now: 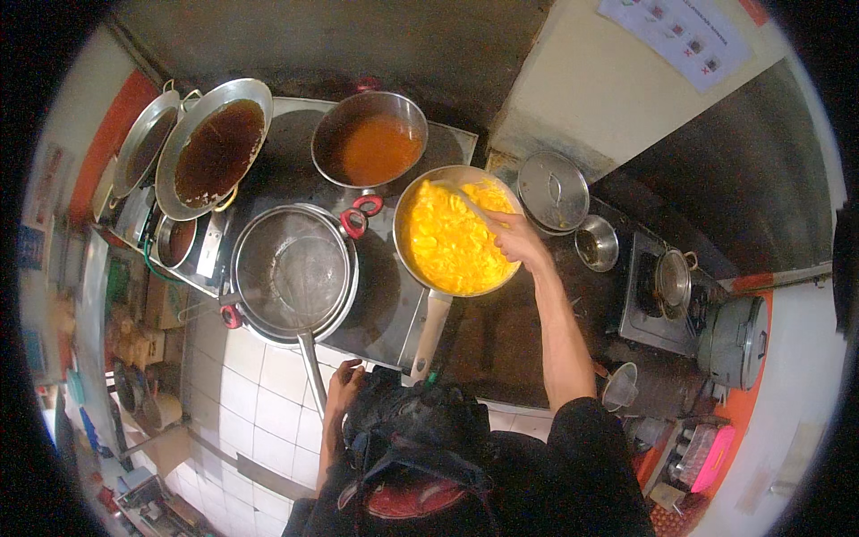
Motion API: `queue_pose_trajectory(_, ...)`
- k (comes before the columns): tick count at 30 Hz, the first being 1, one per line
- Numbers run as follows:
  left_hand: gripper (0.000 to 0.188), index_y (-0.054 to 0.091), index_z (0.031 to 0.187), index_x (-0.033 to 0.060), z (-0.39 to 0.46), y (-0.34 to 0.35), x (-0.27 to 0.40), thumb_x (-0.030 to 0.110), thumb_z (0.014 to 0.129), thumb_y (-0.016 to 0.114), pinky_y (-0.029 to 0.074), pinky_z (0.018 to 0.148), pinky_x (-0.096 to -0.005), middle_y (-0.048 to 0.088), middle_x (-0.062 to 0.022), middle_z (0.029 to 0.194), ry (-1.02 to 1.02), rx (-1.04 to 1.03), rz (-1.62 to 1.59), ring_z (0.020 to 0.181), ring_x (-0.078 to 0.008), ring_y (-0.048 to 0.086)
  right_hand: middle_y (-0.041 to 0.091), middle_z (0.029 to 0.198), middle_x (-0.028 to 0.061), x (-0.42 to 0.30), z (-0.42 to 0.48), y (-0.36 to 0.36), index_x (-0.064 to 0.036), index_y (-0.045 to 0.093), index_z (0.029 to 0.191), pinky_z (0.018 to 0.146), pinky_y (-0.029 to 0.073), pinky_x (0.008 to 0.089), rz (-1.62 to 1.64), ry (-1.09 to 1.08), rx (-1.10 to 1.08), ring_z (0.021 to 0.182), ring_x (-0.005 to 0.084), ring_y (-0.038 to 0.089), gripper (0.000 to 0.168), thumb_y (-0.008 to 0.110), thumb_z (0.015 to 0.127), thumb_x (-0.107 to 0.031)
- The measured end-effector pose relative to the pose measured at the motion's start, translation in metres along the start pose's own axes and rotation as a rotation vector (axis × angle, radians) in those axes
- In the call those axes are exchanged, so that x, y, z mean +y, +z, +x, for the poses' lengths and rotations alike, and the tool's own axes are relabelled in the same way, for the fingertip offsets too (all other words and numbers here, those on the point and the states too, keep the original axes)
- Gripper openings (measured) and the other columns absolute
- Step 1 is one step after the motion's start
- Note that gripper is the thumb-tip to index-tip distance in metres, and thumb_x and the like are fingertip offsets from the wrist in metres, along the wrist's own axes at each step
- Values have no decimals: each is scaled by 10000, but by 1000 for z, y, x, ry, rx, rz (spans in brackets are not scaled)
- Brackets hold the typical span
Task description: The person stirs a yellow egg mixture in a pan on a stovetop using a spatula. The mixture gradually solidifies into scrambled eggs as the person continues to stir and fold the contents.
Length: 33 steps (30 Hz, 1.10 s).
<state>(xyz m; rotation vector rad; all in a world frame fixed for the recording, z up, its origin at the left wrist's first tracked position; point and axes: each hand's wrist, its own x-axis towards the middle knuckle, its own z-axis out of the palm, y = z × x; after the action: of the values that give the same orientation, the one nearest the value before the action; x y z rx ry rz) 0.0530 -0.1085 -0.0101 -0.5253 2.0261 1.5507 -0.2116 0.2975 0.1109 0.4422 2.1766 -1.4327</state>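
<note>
My right hand (pixel 515 236) is closed around a spatula (pixel 466 201) whose head dips into bright yellow scrambled eggs (pixel 456 248). The eggs fill a frying pan (pixel 398 245) on the stove, its beige handle (pixel 431 332) pointing towards me. My left hand (pixel 347 377) is low at the stove's front edge, beside the metal handle of a large strainer (pixel 292 265); its fingers are curled, and whether it touches anything is unclear. That strainer rests over a pot with red-trimmed handles. Behind the frying pan stands a pot of orange-red liquid (pixel 382 151).
Two wide metal pans of dark liquid (pixel 221 151) stand at the left, above a small saucepan (pixel 178 241). To the right are a lidded pan (pixel 553 191), a metal bowl (pixel 596 243), a gas burner (pixel 654 288), a large lidded pot (pixel 731 342) and a small strainer (pixel 621 386).
</note>
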Motion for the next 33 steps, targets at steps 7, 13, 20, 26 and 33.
queue_pose_trajectory(7, 409, 564, 1293, -37, 2, 5, 10, 263, 1017, 583, 510, 804, -326, 701, -144, 984, -8, -36, -40, 885, -206, 652, 668, 1130, 259, 26, -35, 42, -84, 608, 1327, 949, 508, 489, -434, -281, 46, 1086, 437, 637, 394, 561, 959, -214)
queue_pose_trajectory(13, 417, 562, 1291, -49, 8, 6, -6, 263, 1016, 590, 516, 809, -329, 703, -158, 1004, 36, -47, -60, 906, -221, 663, 670, 1049, 298, 3, -126, 42, -137, 596, 1367, 895, 514, 508, -615, -104, 20, 1010, 465, 651, 401, 550, 973, -191)
queue_pose_trajectory(20, 420, 584, 1294, -10, 8, 0, -5, 287, 998, 613, 505, 771, -306, 685, -89, 957, -13, -31, -38, 860, -164, 626, 660, 1051, 305, 41, -67, 45, -106, 596, 1354, 875, 519, 503, -434, -168, 324, 1026, 469, 643, 379, 549, 981, -155)
queue_pose_trajectory(26, 413, 588, 1296, 7, 11, -3, -17, 279, 989, 633, 511, 781, -298, 692, -93, 1004, -39, 4, -61, 890, -157, 630, 668, 1098, 281, 28, -89, 30, -126, 630, 1317, 902, 524, 477, -575, -155, 105, 1052, 437, 650, 367, 579, 959, -184)
queue_pose_trajectory(33, 399, 587, 1287, -7, 9, 3, -7, 266, 998, 621, 516, 820, -310, 697, -127, 1037, -35, -46, -47, 943, -182, 647, 690, 951, 266, 13, -57, 61, -53, 666, 1193, 806, 532, 546, -546, -198, 256, 913, 454, 673, 304, 560, 922, -140)
